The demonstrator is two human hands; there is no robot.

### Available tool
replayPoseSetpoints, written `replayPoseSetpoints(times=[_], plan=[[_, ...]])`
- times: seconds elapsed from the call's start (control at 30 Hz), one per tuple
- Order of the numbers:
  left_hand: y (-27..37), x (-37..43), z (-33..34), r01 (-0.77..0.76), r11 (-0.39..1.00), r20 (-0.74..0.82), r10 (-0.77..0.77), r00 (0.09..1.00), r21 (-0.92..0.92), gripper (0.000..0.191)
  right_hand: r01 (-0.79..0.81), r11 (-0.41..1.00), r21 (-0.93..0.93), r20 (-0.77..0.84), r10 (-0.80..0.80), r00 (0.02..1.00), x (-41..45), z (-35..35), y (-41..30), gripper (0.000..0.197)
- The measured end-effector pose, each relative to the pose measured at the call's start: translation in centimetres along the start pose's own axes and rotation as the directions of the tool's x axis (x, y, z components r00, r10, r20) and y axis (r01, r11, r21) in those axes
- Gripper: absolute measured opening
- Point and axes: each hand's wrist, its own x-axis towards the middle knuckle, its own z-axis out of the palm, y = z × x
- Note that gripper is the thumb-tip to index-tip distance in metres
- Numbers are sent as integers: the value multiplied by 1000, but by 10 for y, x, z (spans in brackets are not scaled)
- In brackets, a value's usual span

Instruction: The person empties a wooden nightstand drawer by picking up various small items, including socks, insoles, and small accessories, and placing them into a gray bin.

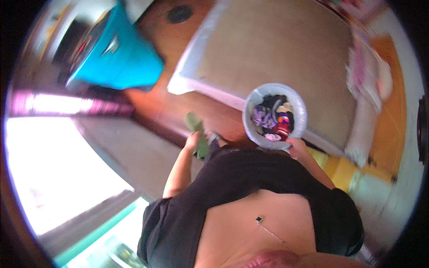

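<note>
My left hand point(193, 140) grips a long, soft-looking green item point(194, 121), which sticks out above and below the fist; blur keeps me from telling whether it is a sock or a slipper. My right hand point(297, 148) is closed on the near rim of a pale round bucket point(248, 125). Inside the bucket lies a jumble of small garments: a purple piece point(264, 117), a red striped one point(283, 129), a pink one point(273, 137) and several dark ones. The bucket is held in front of my body, at the near edge of the bed in this view.
A bed with a tan mat point(268, 43) and pale side skirt fills the far side. Bright blue fabric point(127, 57) covers an object at the far left. Reddish-brown floor point(157, 104) runs between them, with a dark round object point(179, 14) on it. A bright window point(57, 167) is at left.
</note>
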Motion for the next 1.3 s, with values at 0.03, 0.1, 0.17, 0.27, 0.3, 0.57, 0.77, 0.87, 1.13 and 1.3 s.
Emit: replayPoseSetpoints(times=[0.03,0.1,0.17,0.27,0.3,0.57,0.77,0.87,1.13,1.3], plan=[[-27,-10,-29,-39,993,26,37,999,113,35,-14,1000,15,30,13,999,-49,21,20,23],[-35,-29,-75,23,971,87,-45,995,238,35,-46,999,15,-13,46,999,-117,73,74,26],[-22,-25,-191,-90,895,120,42,992,437,35,-63,997,44,91,58,994,-147,174,130,29],[52,-41,-232,-101,957,45,92,995,272,29,-87,995,45,157,79,984,-137,255,134,45],[33,-48,-190,-137,978,16,137,990,160,27,-82,996,-40,115,86,990,-140,235,107,46],[150,-107,-379,-555,831,-633,450,630,37,33,-154,969,-195,207,194,959,-112,511,173,42],[116,-153,-347,-418,894,-720,398,568,165,27,-337,803,-492,8,391,921,10,597,160,47],[83,-164,-344,-447,895,-735,297,609,-8,27,-279,753,-596,-25,330,944,62,653,179,44],[83,-189,-286,63,998,-804,-33,593,5,23,-167,794,-584,-17,194,981,285,699,265,29],[72,-156,-297,144,987,-797,-138,587,-65,21,-194,527,-827,-83,226,971,386,701,291,35]])
